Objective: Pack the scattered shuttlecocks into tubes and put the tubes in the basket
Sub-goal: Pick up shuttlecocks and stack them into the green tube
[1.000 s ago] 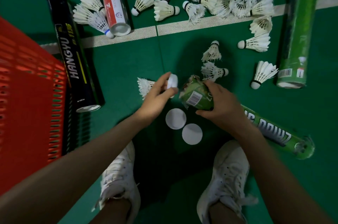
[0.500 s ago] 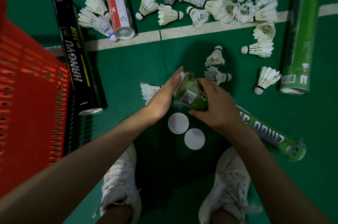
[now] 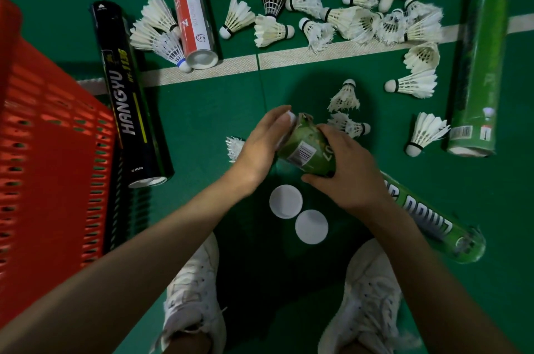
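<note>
Gripped by the right hand [image 3: 352, 177], the green tube [image 3: 313, 152] lay ten-to-four o'clock, the left hand [image 3: 260, 147] pinching a shuttlecock [image 3: 289, 117] at its ten-o'clock mouth.

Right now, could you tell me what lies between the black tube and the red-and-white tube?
The head view shows a cluster of white shuttlecocks between the black tube and red-and-white tube.
</note>
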Tool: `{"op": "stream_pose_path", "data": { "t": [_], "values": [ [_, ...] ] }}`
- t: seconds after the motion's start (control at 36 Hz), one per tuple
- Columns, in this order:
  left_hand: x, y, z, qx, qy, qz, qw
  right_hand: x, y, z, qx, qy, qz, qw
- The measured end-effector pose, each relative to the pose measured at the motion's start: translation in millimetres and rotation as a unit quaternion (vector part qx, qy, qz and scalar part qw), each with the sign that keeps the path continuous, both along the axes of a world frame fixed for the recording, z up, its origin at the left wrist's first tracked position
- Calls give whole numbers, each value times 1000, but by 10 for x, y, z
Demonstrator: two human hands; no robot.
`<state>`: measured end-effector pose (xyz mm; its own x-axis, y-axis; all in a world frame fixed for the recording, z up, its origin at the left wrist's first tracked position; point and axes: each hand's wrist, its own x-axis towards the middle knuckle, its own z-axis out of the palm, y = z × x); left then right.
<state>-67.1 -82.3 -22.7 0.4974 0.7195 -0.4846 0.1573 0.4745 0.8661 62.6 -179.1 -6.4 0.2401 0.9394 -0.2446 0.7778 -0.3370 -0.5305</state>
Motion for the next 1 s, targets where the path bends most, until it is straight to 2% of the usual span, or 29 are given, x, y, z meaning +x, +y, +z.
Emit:
{"op": "stream_pose_path", "data": {
  "t": [0.11, 0.22, 0.33, 0.44, 0.58, 0.64, 0.86, 0.94, 1.0],
  "values": [
    [4, -29, -19, 88, 44, -36, 994, -19, -2, 18, 2, -2, 4, 1000],
    [-22, -21, 21, 98, 43, -58, 993, -18, 1, 41, 5, -2, 4, 1000],
    [-34, -17, 71, 53, 7, -86, 995, -47, 14, 61, 12, -4, 5, 1000],
    [-55, -10, 83, 57, -3, -122, 991, -55, 29, 87, 18, -2, 1, 1000],
    [-93, -28, 21, 163, 51, -184, 968, -49, 22, 69, 22, 19, -5, 1000],
    [-97, -35, 27, 178, 63, -189, 964, -54, 12, 66, 30, 26, -13, 999],
    [-120, -67, 1, 146, 48, -170, 973, -28, -42, 9, 40, 43, -11, 998],
    [-114, -91, 37, 39, -14, -75, 996, -51, -49, -4, 31, 47, 0, 998],
    [-91, -97, 37, -1, -33, -2, 999, -68, -42, -23, 28, 47, 6, 999]
  ]
}}
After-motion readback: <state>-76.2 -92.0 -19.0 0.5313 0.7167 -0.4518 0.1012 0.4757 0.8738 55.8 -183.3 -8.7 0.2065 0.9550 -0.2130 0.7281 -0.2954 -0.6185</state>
